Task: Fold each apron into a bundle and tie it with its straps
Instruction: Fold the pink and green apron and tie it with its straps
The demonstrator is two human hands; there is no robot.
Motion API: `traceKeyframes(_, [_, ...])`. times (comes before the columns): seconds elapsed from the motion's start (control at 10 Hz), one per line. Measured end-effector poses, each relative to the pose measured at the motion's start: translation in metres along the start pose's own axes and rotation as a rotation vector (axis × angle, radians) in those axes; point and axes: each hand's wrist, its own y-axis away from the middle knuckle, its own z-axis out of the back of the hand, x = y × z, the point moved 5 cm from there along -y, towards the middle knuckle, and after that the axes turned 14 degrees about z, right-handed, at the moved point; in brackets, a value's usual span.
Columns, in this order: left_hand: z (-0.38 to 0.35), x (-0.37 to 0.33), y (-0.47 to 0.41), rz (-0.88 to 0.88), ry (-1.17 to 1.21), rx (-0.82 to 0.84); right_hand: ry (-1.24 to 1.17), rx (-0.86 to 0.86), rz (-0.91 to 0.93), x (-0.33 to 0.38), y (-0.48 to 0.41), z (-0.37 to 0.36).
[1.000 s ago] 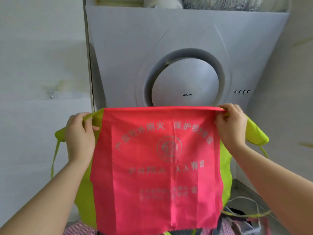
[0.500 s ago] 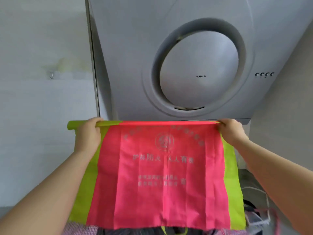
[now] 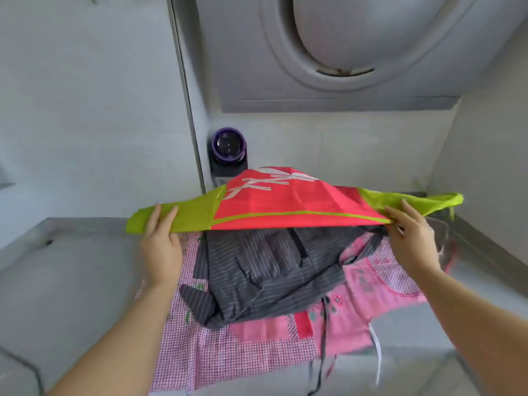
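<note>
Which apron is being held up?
The red and green apron, held by left hand and right hand; the striped apron and pink apron lie on the counter.

We can read no text here. The only lettering we find is a row of white characters (image 3: 273,178) printed on the red panel of the apron (image 3: 288,205), beyond and between our left hand (image 3: 161,247) and right hand (image 3: 411,238). They are too foreshortened and blurred to read.
</note>
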Motion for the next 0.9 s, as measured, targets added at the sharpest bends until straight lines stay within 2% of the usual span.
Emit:
traceKeyframes(0.1, [-0.015,0.067,0.034,0.106,-0.279,0.287,0.081,0.395,-0.021,-0.024,0.045,-0.035])
traceKeyframes(0.2, [-0.022,0.112,0.057,0.135,-0.502,0.546,0.114,0.575,-0.027,-0.033,0.080,-0.054])
traceKeyframes(0.3, [-0.022,0.121,0.070,0.111,-0.622,0.723,0.186,0.700,-0.063,-0.037,0.099,-0.059])
traceKeyframes(0.5, [-0.015,0.095,0.059,0.107,-1.164,1.058,0.404,1.117,-0.149,-0.026,0.109,-0.051])
traceKeyframes(0.6, [-0.012,0.074,0.047,0.356,-1.234,1.140,0.332,1.191,-0.361,-0.022,0.093,-0.040])
traceKeyframes(0.7, [-0.020,0.056,0.022,0.353,-1.247,1.023,0.402,1.163,-0.327,-0.021,0.067,-0.036])
traceKeyframes(0.8, [-0.055,0.072,-0.005,0.116,-1.290,0.930,0.383,1.047,-0.368,-0.033,0.053,-0.049])
traceKeyframes(0.9, [-0.069,0.079,-0.015,0.095,-1.229,0.819,0.420,0.991,-0.341,-0.046,0.043,-0.063])
